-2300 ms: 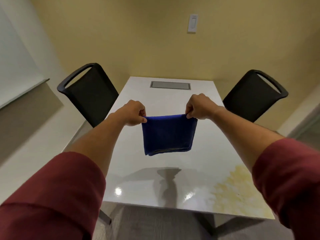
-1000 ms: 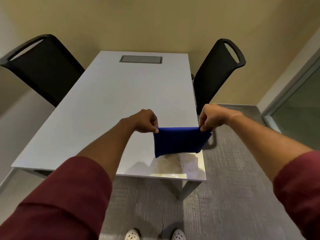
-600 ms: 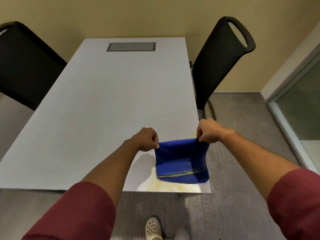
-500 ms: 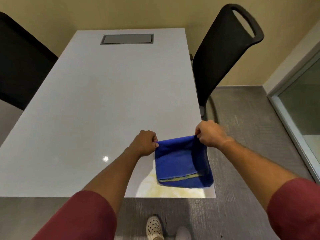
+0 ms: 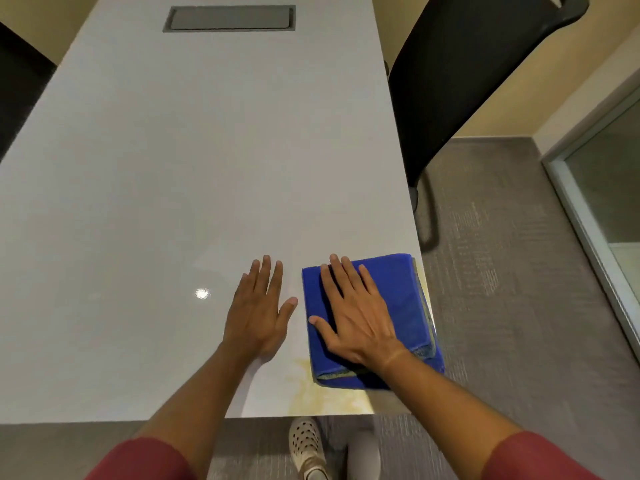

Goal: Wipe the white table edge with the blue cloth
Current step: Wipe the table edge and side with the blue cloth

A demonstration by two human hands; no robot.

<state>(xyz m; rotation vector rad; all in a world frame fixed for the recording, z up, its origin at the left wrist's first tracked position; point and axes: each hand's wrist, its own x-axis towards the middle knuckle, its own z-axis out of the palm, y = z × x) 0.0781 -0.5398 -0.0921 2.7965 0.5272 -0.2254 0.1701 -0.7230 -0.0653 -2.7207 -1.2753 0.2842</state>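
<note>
The frame is cutting off the left chair [image 5: 17, 84], so only a dark piece of it is showing, and the top of the right chair [image 5: 464, 74] is also going out of view. The arms are hiding part of the near table [image 5: 173, 168] edge, and the right hand [image 5: 356, 313] is covering the middle of the cloth [image 5: 391, 292]. Both sleeves [image 5: 145, 460] are showing only at the bottom.

There are two hands, two chairs, one cloth, one table, one grey hatch [image 5: 230, 18] at the far end, and two shoes [image 5: 308, 445] on the carpet.

The cloth is deep blue, folded into a thick square, with a yellowish layer peeking out at its right and near sides. It is lying on the near right corner of the table, and its right side is reaching over the table edge. A yellow stain [image 5: 332, 400] is showing just beside it, towards the near edge.

The right hand is lying flat on the cloth with fingers spread, gripping nothing. The left hand [image 5: 258, 313] is lying flat on the bare table just beside the cloth, fingers close together, thumb out.
</note>
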